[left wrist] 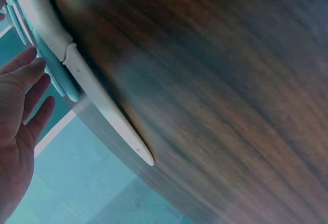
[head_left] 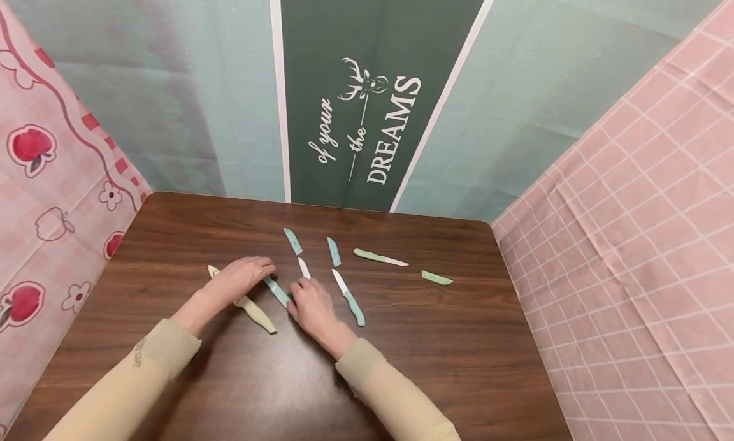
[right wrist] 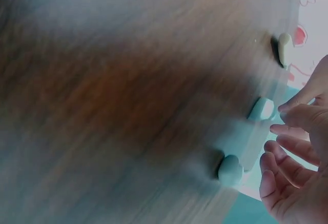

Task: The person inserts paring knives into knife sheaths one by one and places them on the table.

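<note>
Cream knife (head_left: 257,313): beneath your left hand (head_left: 241,276). Left hand: fingers loose, unclosed. Blue knife (head_left: 278,293): between your hands. Right hand (head_left: 314,306): cannot tell whether it grips. Bare blade (head_left: 304,267): just beyond your right fingers. Step, probably: unsheathing the blue knife; next calls for a firm two-ended pinch, pulled straight.

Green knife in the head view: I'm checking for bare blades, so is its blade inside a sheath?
No, the green knife lies with its pale blade exposed, apart from the green sheath to its right.
</note>
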{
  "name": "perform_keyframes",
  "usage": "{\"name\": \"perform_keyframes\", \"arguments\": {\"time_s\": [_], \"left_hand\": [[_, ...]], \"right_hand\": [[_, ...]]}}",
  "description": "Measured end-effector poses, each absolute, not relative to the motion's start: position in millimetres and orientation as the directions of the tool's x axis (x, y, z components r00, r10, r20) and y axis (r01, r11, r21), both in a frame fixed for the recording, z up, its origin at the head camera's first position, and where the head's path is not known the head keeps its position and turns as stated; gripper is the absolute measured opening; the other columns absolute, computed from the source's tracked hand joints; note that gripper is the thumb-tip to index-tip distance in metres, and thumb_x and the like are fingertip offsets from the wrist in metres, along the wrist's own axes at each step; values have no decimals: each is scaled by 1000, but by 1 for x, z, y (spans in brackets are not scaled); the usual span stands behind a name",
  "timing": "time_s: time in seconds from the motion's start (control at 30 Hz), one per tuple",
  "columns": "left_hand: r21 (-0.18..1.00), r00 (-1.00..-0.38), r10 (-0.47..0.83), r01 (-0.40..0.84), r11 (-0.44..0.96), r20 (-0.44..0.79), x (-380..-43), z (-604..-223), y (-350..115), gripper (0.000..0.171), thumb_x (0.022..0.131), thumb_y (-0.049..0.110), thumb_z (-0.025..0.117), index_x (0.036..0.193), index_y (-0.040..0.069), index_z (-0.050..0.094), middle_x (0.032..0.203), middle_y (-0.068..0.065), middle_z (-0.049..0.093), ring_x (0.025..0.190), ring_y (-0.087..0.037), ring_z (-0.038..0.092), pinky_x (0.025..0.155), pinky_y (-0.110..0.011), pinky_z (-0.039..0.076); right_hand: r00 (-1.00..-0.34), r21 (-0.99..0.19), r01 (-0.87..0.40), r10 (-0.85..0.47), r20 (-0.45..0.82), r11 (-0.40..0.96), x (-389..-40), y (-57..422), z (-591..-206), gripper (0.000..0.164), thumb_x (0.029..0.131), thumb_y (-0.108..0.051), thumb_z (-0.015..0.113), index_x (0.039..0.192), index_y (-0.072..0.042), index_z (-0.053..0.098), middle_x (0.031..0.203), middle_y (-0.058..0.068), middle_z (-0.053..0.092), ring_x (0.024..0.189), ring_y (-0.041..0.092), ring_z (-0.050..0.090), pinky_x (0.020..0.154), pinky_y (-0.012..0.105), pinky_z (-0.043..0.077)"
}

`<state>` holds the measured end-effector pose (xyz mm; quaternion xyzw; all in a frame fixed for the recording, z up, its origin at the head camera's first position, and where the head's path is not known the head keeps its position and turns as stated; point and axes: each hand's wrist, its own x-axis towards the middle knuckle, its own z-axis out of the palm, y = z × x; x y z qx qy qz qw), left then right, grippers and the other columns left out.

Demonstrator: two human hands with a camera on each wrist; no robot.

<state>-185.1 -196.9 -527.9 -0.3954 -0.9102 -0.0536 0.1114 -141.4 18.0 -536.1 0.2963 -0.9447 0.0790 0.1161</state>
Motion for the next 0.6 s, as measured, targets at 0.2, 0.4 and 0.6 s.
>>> {"name": "perform_keyframes", "arguments": {"time_s": [0.2, 0.4, 0.6], "left_hand": [[-12, -655, 707, 731, 682, 266, -191, -526, -189, 13, 86, -3, 63, 98, 3, 65, 102, -11, 66, 93, -28, 66, 83, -42, 55], [2, -721, 631, 659, 752, 286, -196, -529, -182, 11, 89, 4, 65, 100, 3, 67, 105, -12, 69, 99, -31, 65, 87, -47, 53], [46, -782, 538, 579, 814, 316, -203, -535, -177, 17, 88, 8, 69, 104, 3, 69, 105, -14, 70, 99, -33, 64, 82, -50, 54]], "right_hand": [[-812, -125, -551, -495, 309, 825, -145, 26, -536, 20, 85, -25, 70, 100, -13, 72, 95, 3, 67, 85, 21, 62, 73, 34, 55], [-847, -175, -490, -419, 326, 854, -148, 32, -538, 15, 83, -23, 70, 92, -12, 66, 85, 2, 62, 78, 22, 59, 67, 35, 53], [-870, -231, -447, -360, 337, 864, -152, 38, -540, 16, 84, -23, 70, 86, -12, 59, 80, 2, 57, 73, 22, 58, 63, 34, 52]]}}
